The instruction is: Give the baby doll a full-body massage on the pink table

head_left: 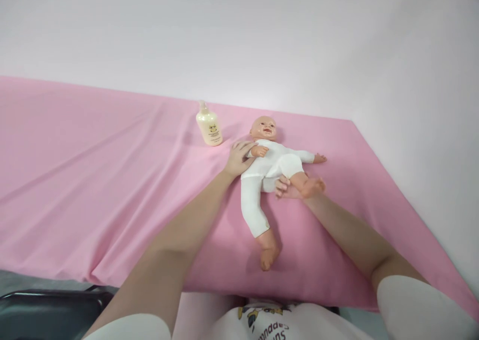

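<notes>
A baby doll (267, 159) in a white bodysuit lies on its back on the pink cloth, head away from me. My left hand (238, 159) grips its side and upper arm at the left, fingers bent over the sleeve. Under the doll's raised, bent leg is my right hand (287, 187), its fingers curled near the doll's bottom. That leg rests over my right hand and wrist, so part of the hand is hidden. The doll's other leg stretches toward me. Left of its head stands a pale yellow pump bottle (210, 126).
The pink cloth (112, 180) covers the table, with folds at the left. Beyond it rises a white wall (224, 41). A black chair (48, 312) stands at the lower left, beside the table's near edge.
</notes>
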Demonstrator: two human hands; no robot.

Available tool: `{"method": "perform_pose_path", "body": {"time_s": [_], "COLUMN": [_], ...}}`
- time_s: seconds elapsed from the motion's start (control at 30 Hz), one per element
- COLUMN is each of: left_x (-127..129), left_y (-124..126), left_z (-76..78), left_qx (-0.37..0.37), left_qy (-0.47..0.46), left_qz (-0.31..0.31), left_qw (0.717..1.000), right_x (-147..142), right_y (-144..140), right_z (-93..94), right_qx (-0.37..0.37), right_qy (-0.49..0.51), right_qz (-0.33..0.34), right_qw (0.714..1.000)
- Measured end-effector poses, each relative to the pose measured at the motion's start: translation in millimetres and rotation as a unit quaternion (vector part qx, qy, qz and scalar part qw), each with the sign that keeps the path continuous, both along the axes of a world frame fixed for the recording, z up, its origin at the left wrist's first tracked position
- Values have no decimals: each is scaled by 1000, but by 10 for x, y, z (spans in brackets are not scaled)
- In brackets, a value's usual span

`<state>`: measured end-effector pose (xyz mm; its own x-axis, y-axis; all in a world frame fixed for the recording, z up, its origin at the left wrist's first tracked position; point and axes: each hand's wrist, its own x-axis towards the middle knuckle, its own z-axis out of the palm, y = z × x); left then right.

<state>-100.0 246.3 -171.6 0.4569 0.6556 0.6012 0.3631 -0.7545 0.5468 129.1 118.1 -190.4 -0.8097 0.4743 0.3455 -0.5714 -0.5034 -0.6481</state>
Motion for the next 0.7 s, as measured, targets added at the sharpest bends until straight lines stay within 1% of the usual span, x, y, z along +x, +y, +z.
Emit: {"method": "perform_pose_path", "body": {"time_s": [0.03,0.1,0.13,0.17,0.2,0.23,0.3,0.4,0.47,0.53,0.6,0.63,0.7], "left_x": [-1,-5,-5,-3,1,7,21,25,7,-26,-63,-77,-94], "left_y": [-7,-10,-8,-5,0,6,31,111,194,286,361,386,399], "left_z": [11,17,14,7,-4,-19,-59,-139,-193,-237,-267,-275,-280], "left_qx": [3,8,10,10,9,6,-14,-84,-132,-161,-173,-175,-180], "left_qy": [12,19,15,4,-14,-39,-102,-213,-289,-350,-385,-396,-409], "left_qz": [-4,-10,-13,-15,-15,-12,5,55,81,100,113,117,116], "left_qw": [1000,1000,1000,1000,1000,999,995,972,945,917,900,894,887], "right_x": [10,25,30,32,32,29,12,-23,-36,-35,-30,-30,-41], "right_y": [-6,-20,-25,-29,-30,-32,-38,-63,-82,-92,-92,-89,-80], "right_z": [60,176,217,240,243,228,158,45,24,51,92,104,97], "right_qx": [-29,-89,-109,-114,-108,-90,-32,54,102,153,194,207,213], "right_qy": [-13,-50,-71,-85,-92,-90,-66,-45,-89,-174,-238,-245,-203], "right_qz": [-55,-153,-183,-197,-194,-176,-109,-7,49,95,111,112,115], "right_qw": [998,983,974,970,971,976,991,997,990,968,945,940,949]}}
